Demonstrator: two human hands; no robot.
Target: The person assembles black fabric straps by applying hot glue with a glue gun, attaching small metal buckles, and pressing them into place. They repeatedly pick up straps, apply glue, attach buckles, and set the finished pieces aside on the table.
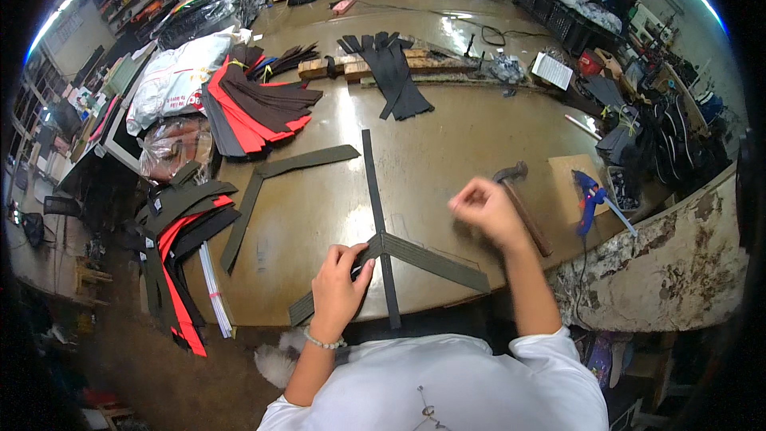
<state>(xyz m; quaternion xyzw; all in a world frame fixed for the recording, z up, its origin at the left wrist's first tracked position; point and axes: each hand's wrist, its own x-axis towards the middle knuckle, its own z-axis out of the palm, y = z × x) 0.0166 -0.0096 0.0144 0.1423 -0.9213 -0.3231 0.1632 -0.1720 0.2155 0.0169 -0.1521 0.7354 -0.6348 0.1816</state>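
Note:
An olive-green stitched fabric strip [435, 266], bent into a wide V, lies on the table's near edge. A long narrow black strip [372, 183] runs front to back and meets it at the bend. My left hand [338, 286], with a beaded bracelet at its wrist, grips the olive strip just left of the bend, thumb and fingers closed on it. To the right, above the table, is my right hand [488, 209], slightly blurred, its fingers curled together in a pinch. Whatever they may hold cannot be made out. A hammer [527, 211] lies just beyond that hand.
Another bent olive strip [254, 191] lies left on the table [471, 144]. Fanned black and red strips [255, 108] and a hanging bundle [179, 231] are farther left. Black strips [391, 72] rest over wooden bars. A blue glue gun [590, 203] sits on cardboard at right.

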